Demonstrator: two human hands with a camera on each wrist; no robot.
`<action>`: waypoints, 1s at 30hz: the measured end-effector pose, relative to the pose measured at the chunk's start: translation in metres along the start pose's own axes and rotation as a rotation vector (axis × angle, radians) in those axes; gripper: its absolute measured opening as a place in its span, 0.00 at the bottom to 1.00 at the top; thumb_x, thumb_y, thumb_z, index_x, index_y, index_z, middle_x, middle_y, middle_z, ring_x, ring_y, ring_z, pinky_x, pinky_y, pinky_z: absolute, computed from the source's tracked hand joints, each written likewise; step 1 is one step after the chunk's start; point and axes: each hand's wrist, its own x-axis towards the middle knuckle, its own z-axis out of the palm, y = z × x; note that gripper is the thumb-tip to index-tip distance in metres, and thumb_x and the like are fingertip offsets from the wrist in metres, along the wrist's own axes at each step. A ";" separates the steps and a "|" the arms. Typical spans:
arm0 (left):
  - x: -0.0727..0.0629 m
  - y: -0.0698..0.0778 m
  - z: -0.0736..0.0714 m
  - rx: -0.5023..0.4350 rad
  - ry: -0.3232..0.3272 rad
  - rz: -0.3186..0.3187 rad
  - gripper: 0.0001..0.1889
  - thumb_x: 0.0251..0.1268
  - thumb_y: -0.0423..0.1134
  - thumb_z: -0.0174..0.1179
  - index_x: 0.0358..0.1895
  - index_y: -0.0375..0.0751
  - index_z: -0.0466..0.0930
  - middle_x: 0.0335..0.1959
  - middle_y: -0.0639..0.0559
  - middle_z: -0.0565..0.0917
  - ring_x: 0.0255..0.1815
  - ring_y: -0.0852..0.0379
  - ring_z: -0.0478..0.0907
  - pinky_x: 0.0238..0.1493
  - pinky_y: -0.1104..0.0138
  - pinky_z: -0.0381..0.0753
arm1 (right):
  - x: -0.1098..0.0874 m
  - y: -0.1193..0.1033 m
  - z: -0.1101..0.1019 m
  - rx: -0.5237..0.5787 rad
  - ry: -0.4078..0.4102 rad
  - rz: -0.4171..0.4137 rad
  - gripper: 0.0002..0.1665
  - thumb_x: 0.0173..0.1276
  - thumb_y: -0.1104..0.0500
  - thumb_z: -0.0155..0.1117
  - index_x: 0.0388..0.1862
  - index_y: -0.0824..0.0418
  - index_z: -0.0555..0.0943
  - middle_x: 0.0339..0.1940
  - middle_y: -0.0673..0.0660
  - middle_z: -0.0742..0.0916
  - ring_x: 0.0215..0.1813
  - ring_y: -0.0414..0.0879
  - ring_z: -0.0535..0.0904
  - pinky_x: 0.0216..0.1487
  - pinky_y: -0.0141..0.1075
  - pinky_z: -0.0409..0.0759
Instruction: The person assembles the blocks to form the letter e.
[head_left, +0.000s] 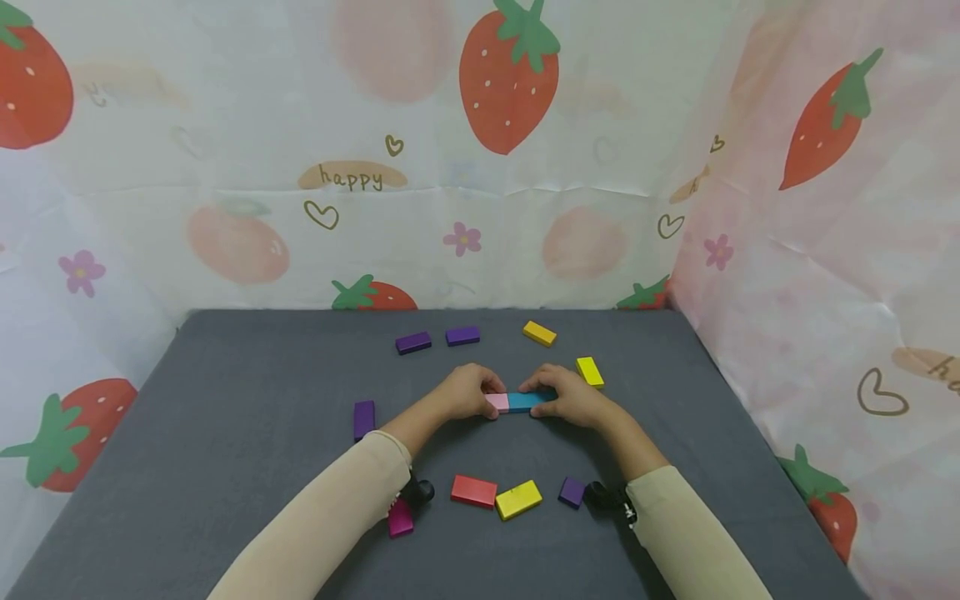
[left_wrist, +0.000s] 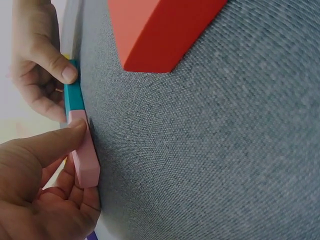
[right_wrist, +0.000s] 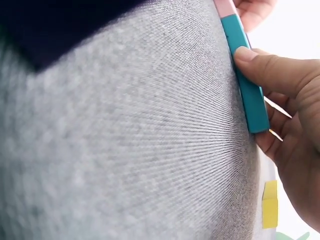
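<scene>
Near the middle of the grey table a pink block (head_left: 498,402) and a blue block (head_left: 525,402) lie end to end, touching. My left hand (head_left: 471,392) pinches the pink block between thumb and fingers. From the other side, my right hand (head_left: 573,397) holds the blue block the same way. In the left wrist view the left thumb rests on the near side of the pink block (left_wrist: 86,155), its fingers behind. The right wrist view shows the right thumb against the blue block (right_wrist: 250,95), with fingers on the far side.
Purple blocks (head_left: 462,336) and a yellow block (head_left: 539,333) lie along the back. Another yellow block (head_left: 590,372) is beside my right hand. Nearer me are a red block (head_left: 474,491), a yellow block (head_left: 519,500), a small purple block (head_left: 572,492) and a magenta block (head_left: 401,518).
</scene>
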 end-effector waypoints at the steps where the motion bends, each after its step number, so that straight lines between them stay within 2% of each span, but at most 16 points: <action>1: 0.000 0.000 0.000 -0.002 0.000 -0.002 0.18 0.56 0.33 0.76 0.51 0.41 0.87 0.45 0.51 0.86 0.44 0.56 0.79 0.54 0.59 0.79 | 0.000 0.000 0.000 0.000 0.000 -0.003 0.20 0.67 0.58 0.74 0.58 0.53 0.85 0.54 0.51 0.84 0.58 0.49 0.76 0.63 0.49 0.74; 7: 0.001 0.003 0.001 -0.016 0.002 0.001 0.21 0.57 0.35 0.76 0.55 0.40 0.85 0.47 0.50 0.86 0.47 0.55 0.79 0.58 0.58 0.79 | -0.003 -0.001 -0.002 0.005 0.006 0.001 0.22 0.67 0.56 0.75 0.60 0.53 0.84 0.56 0.52 0.83 0.59 0.50 0.76 0.63 0.50 0.74; 13: 0.007 0.004 0.007 -0.037 0.000 0.019 0.22 0.57 0.37 0.76 0.56 0.40 0.84 0.48 0.50 0.86 0.48 0.56 0.80 0.57 0.59 0.80 | -0.007 0.002 -0.010 0.046 0.046 0.007 0.22 0.67 0.57 0.75 0.59 0.55 0.84 0.57 0.54 0.82 0.59 0.51 0.77 0.63 0.52 0.76; 20: 0.010 0.007 0.012 -0.019 0.006 0.031 0.22 0.57 0.38 0.76 0.56 0.40 0.84 0.49 0.48 0.86 0.49 0.55 0.80 0.57 0.58 0.80 | -0.013 0.010 -0.023 0.031 0.145 0.056 0.21 0.69 0.56 0.73 0.60 0.55 0.85 0.57 0.53 0.82 0.59 0.52 0.76 0.62 0.54 0.76; 24: 0.008 0.011 0.013 -0.012 0.012 0.038 0.22 0.57 0.37 0.76 0.56 0.39 0.84 0.50 0.47 0.86 0.50 0.53 0.80 0.58 0.58 0.80 | -0.016 0.013 -0.031 0.020 0.217 0.067 0.20 0.69 0.58 0.72 0.59 0.58 0.85 0.57 0.55 0.83 0.58 0.55 0.76 0.62 0.55 0.75; 30: 0.007 0.013 0.015 -0.003 0.025 0.049 0.21 0.57 0.36 0.77 0.55 0.39 0.85 0.48 0.47 0.86 0.49 0.53 0.79 0.56 0.58 0.80 | -0.023 0.017 -0.044 -0.004 0.284 0.137 0.22 0.71 0.58 0.71 0.62 0.61 0.83 0.58 0.60 0.82 0.61 0.58 0.76 0.61 0.58 0.75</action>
